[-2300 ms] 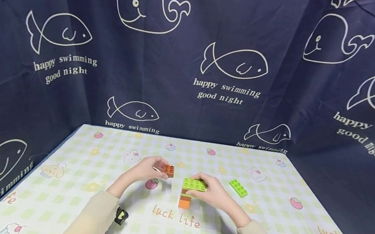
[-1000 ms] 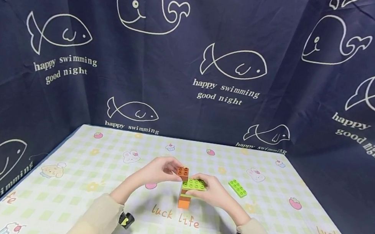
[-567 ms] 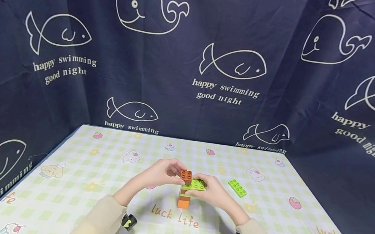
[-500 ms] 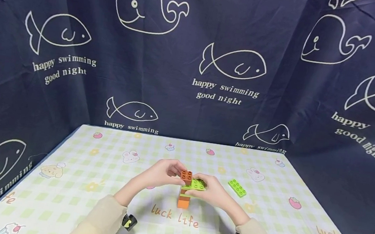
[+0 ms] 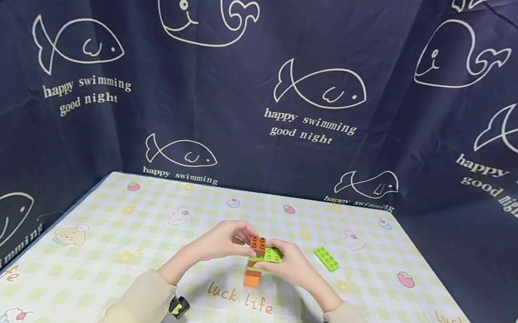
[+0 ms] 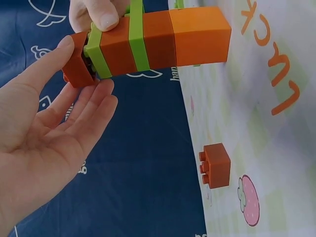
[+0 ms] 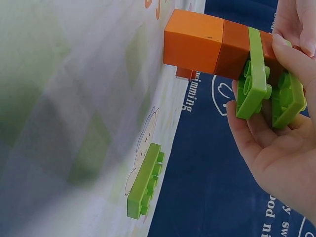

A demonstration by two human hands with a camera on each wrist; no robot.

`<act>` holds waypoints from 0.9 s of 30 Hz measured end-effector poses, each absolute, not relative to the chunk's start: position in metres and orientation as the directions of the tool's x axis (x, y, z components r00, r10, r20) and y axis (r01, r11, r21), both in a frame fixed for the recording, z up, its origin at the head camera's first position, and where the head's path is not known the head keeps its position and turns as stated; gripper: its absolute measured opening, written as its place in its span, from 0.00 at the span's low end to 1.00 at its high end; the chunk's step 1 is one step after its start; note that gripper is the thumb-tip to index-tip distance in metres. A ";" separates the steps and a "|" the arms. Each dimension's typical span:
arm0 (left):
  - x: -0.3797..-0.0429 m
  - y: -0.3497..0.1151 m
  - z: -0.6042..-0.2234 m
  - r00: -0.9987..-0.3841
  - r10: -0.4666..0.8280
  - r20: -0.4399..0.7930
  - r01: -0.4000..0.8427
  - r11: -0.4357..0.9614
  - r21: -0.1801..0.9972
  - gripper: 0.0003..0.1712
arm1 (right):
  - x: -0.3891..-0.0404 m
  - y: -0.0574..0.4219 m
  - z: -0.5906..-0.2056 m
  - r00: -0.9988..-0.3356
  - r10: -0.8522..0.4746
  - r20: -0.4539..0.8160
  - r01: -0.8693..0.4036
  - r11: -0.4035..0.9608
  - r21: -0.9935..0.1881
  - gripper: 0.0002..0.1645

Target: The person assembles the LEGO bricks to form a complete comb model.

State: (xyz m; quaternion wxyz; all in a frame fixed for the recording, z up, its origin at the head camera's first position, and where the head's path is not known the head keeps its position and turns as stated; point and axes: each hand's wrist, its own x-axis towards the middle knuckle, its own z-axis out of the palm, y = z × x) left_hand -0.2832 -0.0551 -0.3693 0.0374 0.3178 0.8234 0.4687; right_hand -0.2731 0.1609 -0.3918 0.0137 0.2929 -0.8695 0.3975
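Note:
A toy-brick tower stands upright on the table: an orange brick (image 5: 252,279) at the base, then brown bricks alternating with green plates. My left hand (image 5: 226,239) pinches a small brown brick (image 5: 257,243) between thumb and fingers, over the left end of the upper green plate (image 5: 274,255). In the left wrist view this held brick (image 6: 78,61) sits slightly tilted, with a dark gap showing between it and the plate. My right hand (image 5: 290,262) holds the tower's upper part from the right, thumb in front. Its fingers reach behind the green plates in the right wrist view.
A loose green plate (image 5: 327,259) lies studs up on the table, right of the right hand. Another brown brick (image 6: 216,166) rests on the patterned tablecloth in the left wrist view; the left hand hides it in the head view. Dark blue curtains (image 5: 248,91) surround the table.
My left hand has carried the brown brick rightward onto the left end of the tower's upper green plate. During the last half second it has barely moved. The right hand keeps its hold.

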 end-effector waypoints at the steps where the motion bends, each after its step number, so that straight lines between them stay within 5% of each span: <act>1: -0.283 -0.055 -0.370 -0.794 0.560 0.236 0.490 0.361 0.793 0.18 | -0.273 0.161 -0.392 -0.828 -0.499 0.257 -0.521 0.513 -0.682 0.22; 27: -0.282 -0.048 -0.370 -0.770 0.577 0.273 0.557 0.398 0.729 0.15 | -0.274 0.161 -0.392 -0.808 -0.517 0.282 -0.554 0.504 -0.662 0.16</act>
